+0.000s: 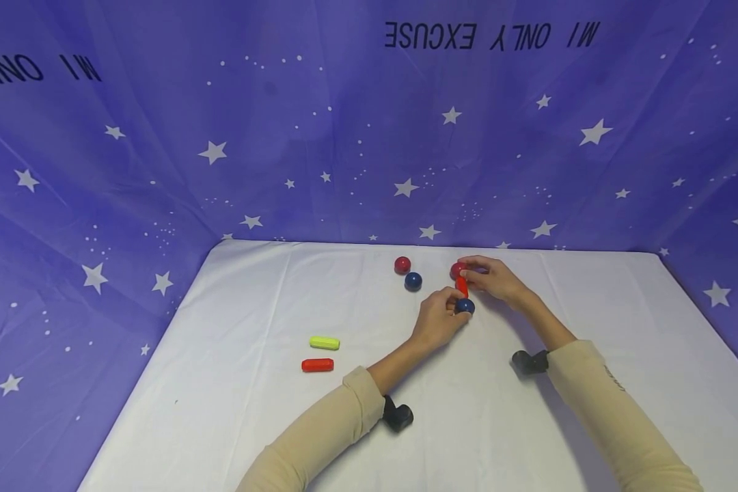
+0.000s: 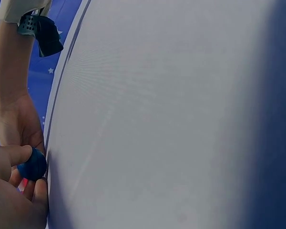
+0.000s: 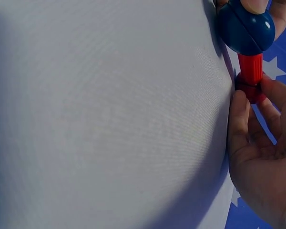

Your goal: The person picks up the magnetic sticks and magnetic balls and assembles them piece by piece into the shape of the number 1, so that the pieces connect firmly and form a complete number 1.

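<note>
My left hand pinches a shiny blue ball between thumb and fingers, low over the white table. Farther back, a red ball is held by my right hand, thumb and fingertips on its side. Between the two balls runs a short red ribbed rod. In the right wrist view the rod spans from the blue ball to the red ball, its ends right at both. The left wrist view shows the blue ball in the left fingers, most of the rod hidden.
Left of the hands lie another red ball and another blue ball, close together. Nearer the front left are a yellow-green rod and a red rod. A starry purple cloth stands behind the white table.
</note>
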The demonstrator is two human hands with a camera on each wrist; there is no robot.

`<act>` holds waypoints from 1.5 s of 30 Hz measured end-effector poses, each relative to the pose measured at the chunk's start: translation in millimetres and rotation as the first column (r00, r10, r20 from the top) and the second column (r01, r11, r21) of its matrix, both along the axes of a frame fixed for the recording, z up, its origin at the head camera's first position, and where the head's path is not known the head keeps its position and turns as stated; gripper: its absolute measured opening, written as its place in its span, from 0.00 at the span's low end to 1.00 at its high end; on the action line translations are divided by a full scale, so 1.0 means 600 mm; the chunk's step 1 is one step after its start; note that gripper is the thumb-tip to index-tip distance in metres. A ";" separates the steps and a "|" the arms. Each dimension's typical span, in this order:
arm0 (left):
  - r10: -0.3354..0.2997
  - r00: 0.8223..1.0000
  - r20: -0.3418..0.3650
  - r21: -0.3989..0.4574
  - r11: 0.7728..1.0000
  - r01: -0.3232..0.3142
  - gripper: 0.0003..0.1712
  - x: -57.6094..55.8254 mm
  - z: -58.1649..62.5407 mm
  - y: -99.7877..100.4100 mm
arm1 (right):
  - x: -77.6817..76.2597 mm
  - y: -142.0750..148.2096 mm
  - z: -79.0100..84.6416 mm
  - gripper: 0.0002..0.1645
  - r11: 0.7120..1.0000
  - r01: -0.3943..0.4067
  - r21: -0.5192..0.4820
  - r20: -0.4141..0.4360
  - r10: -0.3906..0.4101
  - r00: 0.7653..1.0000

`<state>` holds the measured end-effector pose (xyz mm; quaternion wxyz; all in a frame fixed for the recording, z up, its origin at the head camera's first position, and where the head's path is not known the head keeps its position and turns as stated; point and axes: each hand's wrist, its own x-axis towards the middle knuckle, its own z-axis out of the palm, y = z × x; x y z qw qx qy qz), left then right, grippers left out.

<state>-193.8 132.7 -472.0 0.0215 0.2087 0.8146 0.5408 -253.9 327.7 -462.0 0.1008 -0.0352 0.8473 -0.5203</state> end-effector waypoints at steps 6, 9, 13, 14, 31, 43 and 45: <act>-0.003 0.999 -0.043 0.010 1.000 0.004 0.17 0.000 -0.004 0.000 | 0.001 -0.001 0.000 0.28 1.000 0.004 -0.008 0.003 -0.004 1.000; -0.007 0.999 -0.044 0.009 1.000 0.008 0.16 -0.002 -0.005 0.001 | 0.002 -0.002 0.001 0.27 1.000 0.008 -0.007 -0.001 -0.008 1.000; -0.012 1.000 -0.014 0.012 1.000 0.012 0.16 -0.003 -0.003 0.001 | 0.003 -0.004 0.001 0.27 1.000 0.020 -0.011 -0.002 -0.020 1.000; -0.013 1.000 -0.010 0.010 1.000 0.013 0.16 -0.003 -0.003 0.001 | 0.004 -0.004 0.001 0.27 1.000 0.019 -0.010 -0.004 -0.019 1.000; -0.029 0.999 -0.028 0.029 0.999 0.030 0.15 -0.005 -0.006 -0.002 | 0.006 -0.005 0.001 0.28 1.000 0.016 0.021 -0.025 -0.016 1.000; -0.024 1.000 0.015 -0.002 1.000 0.024 0.16 -0.004 -0.003 -0.001 | 0.023 -0.009 0.007 0.36 0.998 0.048 -0.038 -0.023 -0.049 0.999; -0.024 1.000 0.017 -0.013 1.000 0.024 0.16 -0.005 -0.004 -0.001 | 0.033 -0.010 0.010 0.36 0.996 0.066 -0.054 -0.012 -0.067 0.998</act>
